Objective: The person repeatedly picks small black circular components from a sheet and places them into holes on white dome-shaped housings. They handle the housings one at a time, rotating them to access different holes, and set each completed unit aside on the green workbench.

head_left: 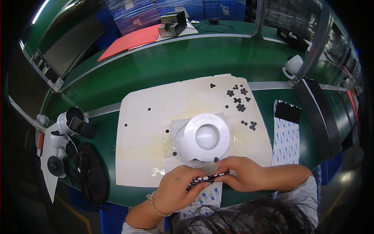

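Observation:
My left hand (177,188) is closed on a folded sheet of round black adhesive pads (200,180), dark with white round spots where it bends. Its printed white-and-blue backing (206,201) hangs below the table edge. My right hand (243,173) pinches the other end of the same sheet. One black pad (216,159) shows at the right index fingertip; whether it is stuck there I cannot tell. Just beyond my hands, a white plastic ring-shaped base (223,145) lies on a pale board (144,156), its round opening facing up.
Loose black pads (240,107) are scattered on the board, mostly at far right. Another pad sheet (286,136) lies right of it, beside a long black box (317,117). White cameras (58,162) and a black pouch (93,171) sit at left. A metal frame post (317,43) stands at right.

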Available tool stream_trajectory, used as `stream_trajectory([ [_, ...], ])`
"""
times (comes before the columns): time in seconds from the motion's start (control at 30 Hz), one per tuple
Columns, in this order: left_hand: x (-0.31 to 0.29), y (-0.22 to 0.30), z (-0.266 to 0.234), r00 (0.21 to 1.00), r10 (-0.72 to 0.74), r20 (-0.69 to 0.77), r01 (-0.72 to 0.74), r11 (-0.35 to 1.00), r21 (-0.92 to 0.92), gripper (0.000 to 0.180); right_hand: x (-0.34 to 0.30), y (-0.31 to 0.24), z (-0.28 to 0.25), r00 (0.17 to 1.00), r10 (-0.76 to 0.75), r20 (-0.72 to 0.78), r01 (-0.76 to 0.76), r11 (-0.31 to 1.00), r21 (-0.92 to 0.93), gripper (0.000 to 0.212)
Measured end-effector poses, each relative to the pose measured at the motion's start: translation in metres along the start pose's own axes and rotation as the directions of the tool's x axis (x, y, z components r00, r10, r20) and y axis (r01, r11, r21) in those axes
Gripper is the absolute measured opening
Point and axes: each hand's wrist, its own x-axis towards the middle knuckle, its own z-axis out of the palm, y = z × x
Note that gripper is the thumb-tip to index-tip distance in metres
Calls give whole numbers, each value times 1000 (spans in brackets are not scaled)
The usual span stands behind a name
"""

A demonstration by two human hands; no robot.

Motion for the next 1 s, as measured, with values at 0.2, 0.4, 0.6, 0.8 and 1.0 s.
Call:
stream_trajectory([
  [0.2, -1, -4, 0, 996, 89, -3, -89, 996, -3, 19, 2, 2, -4, 989, -140, -49, 135, 987, -92, 49],
  [0.4, 0, -4, 2, 987, 158, -36, -156, 986, 54, 16, 2, 9, 1, 925, -380, 0, 365, 888, -280, 39],
  [0.6, -1, -6, 4, 980, 180, -81, -176, 983, 52, 17, 8, -5, -8, 825, -560, 75, 549, 761, -346, 32],
  [0.8, -1, -4, 1, 985, 161, -62, -157, 985, 74, 17, 3, -2, -7, 948, -300, -108, 284, 949, -140, 39],
  [1.0, -1, -3, 2, 980, 187, -75, -180, 980, 85, 16, 7, 0, -5, 949, -297, -103, 288, 953, -95, 39],
])
